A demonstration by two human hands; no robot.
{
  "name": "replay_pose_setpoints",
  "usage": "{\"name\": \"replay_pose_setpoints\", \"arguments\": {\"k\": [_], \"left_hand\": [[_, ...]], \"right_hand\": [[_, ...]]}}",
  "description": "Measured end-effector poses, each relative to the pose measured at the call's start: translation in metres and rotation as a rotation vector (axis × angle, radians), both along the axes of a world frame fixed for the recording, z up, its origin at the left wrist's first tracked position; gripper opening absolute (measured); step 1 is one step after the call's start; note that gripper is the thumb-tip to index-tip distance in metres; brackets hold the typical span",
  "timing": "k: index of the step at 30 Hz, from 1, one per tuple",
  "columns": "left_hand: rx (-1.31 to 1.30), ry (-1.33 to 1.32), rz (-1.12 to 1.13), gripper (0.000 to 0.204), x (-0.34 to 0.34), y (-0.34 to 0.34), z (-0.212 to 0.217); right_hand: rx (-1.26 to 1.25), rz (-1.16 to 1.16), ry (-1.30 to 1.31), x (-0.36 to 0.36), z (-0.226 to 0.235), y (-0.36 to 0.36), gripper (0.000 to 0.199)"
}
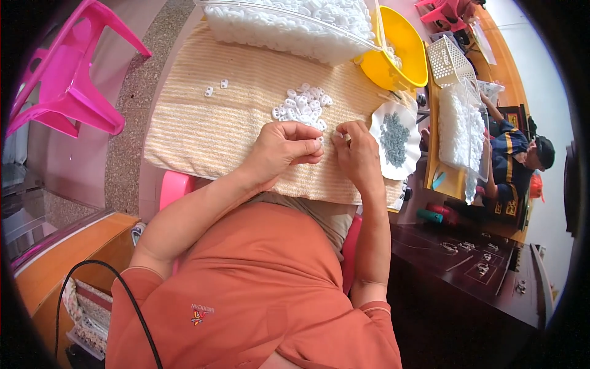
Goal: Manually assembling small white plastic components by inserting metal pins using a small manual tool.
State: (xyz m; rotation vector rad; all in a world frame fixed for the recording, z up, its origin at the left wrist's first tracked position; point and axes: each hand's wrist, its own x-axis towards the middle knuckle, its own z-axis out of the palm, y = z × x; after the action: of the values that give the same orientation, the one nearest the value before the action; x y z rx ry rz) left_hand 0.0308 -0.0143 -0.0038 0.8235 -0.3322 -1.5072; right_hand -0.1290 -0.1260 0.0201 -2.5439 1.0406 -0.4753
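My left hand pinches a small white two-holed plastic piece between thumb and forefinger. Close by on the right, my right hand has its fingertips pressed together; whatever they hold is too small to make out. A heap of the same white pieces lies on the striped towel just beyond my fingers. Two single pieces rest apart at the far left of the towel. Beside my right hand is a white wavy-edged dish with many small grey parts in it.
A clear bin full of white pieces stands at the back, next to a yellow bucket. Pink plastic chair at far left. On the right, a co-worker sits behind another filled bin.
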Motion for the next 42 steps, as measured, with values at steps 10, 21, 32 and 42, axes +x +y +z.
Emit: {"name": "replay_pose_setpoints", "arguments": {"k": [10,21,32,42], "left_hand": [[0.004,-0.005,-0.014,0.018,0.000,0.000,-0.003],[0.026,-0.005,-0.022,0.018,-0.001,0.000,-0.001],[0.064,-0.012,-0.052,0.019,-0.003,0.000,-0.001],[0.064,-0.042,-0.058,0.020,-0.006,-0.001,-0.003]], "right_hand": [[0.047,0.058,0.026,-0.005,0.003,-0.001,0.016],[0.439,-0.022,-0.176,-0.024,-0.007,-0.001,0.027],[0.951,-0.037,-0.622,-0.026,-0.017,0.018,0.029],[0.996,-0.004,-0.711,-0.026,-0.019,0.022,0.031]]}}
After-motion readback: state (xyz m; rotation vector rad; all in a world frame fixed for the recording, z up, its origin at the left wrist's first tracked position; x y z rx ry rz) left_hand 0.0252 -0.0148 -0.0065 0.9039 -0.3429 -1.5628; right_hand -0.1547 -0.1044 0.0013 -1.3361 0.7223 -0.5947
